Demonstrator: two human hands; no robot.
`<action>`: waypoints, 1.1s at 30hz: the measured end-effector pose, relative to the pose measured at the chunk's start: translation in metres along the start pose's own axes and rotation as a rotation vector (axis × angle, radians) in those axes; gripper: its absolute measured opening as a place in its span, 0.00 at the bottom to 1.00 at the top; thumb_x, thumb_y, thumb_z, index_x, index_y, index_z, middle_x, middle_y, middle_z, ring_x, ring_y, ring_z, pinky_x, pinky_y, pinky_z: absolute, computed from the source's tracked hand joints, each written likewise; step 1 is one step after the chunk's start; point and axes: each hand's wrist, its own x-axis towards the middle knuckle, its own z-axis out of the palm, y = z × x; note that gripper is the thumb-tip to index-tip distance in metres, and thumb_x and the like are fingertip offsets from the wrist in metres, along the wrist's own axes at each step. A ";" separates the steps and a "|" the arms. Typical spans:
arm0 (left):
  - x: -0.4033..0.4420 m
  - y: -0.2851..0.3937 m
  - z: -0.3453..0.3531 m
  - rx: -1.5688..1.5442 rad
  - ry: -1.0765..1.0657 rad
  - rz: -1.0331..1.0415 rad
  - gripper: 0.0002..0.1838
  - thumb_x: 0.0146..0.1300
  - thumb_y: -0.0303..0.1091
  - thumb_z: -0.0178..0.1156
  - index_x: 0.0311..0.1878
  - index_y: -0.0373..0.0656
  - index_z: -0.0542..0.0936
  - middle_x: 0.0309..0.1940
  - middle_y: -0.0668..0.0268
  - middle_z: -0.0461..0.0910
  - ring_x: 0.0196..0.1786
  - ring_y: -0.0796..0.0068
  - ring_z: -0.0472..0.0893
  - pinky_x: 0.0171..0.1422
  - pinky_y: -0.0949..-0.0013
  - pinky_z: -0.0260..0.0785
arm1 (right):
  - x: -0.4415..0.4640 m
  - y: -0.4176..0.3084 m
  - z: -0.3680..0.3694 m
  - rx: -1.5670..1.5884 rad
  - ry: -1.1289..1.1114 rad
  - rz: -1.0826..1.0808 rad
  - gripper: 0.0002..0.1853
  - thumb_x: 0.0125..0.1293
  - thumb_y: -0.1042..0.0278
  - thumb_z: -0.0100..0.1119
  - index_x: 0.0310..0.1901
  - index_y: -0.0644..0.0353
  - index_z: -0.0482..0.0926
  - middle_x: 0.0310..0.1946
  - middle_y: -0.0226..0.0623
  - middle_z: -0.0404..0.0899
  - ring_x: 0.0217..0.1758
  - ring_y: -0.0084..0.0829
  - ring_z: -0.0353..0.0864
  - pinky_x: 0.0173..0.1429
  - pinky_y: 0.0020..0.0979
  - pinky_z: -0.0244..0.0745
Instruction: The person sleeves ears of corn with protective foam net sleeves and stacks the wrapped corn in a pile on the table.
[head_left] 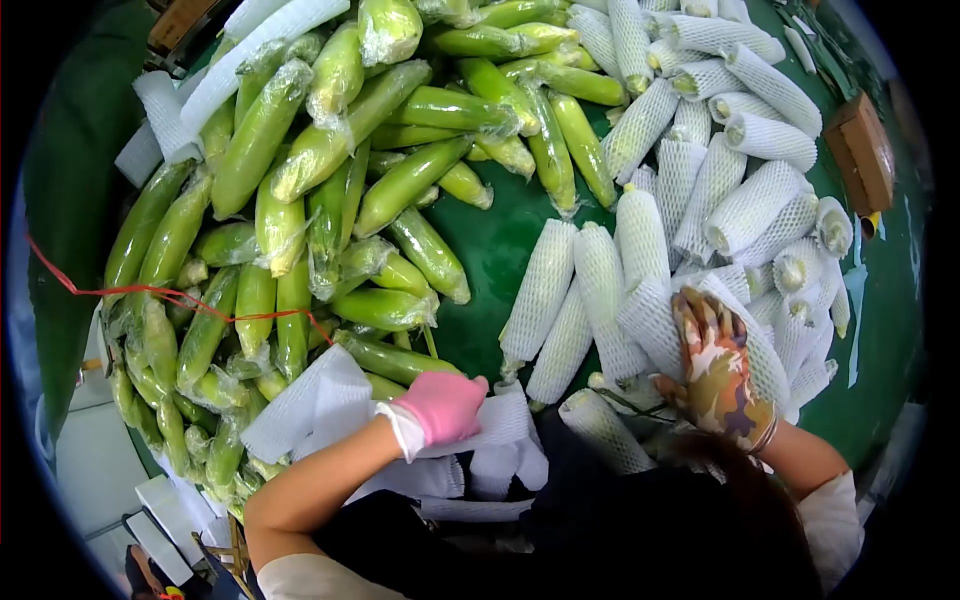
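My left hand point(445, 408), in a pink glove with a white cuff, is closed on a white foam net sleeve point(505, 415); its fingertips are hidden underneath. My right hand point(725, 375), in a camouflage-patterned glove, lies with its fingers stretched out on foam-sleeved ears of corn point(755, 345). Its thumb stands apart to the left. Between my hands, several sleeved ears point(600, 290) lie side by side. Loose foam sleeves point(320, 400) bunch up left of my left hand, and more lie below it, against my dark clothing.
A large heap of green corn ears in clear film point(350, 190) fills the left side of the green table point(480, 300). Sleeved ears point(740, 130) pile up at the right. A red string point(185, 293) crosses the left heap. At the right edge stands a brown box point(860, 150).
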 end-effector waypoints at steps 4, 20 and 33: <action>-0.023 0.000 -0.065 -0.635 0.547 0.202 0.18 0.55 0.40 0.62 0.41 0.36 0.74 0.30 0.51 0.78 0.32 0.59 0.79 0.40 0.64 0.71 | 0.027 -0.028 -0.036 0.460 0.005 -0.153 0.46 0.52 0.47 0.66 0.66 0.63 0.57 0.61 0.50 0.63 0.62 0.53 0.65 0.65 0.45 0.60; 0.202 0.022 -0.142 -1.763 1.101 0.708 0.18 0.63 0.30 0.55 0.54 0.34 0.70 0.45 0.63 0.76 0.48 0.73 0.75 0.56 0.72 0.66 | 0.249 0.031 0.081 2.524 -0.030 0.148 0.16 0.67 0.66 0.52 0.55 0.57 0.70 0.47 0.36 0.77 0.49 0.31 0.75 0.54 0.32 0.72; 0.320 -0.044 -0.105 -0.680 1.134 0.031 0.19 0.70 0.39 0.43 0.61 0.43 0.69 0.60 0.61 0.70 0.60 0.64 0.68 0.67 0.62 0.57 | 0.292 0.026 0.132 0.698 0.254 0.202 0.30 0.56 0.44 0.57 0.43 0.70 0.76 0.36 0.59 0.79 0.40 0.52 0.80 0.44 0.42 0.74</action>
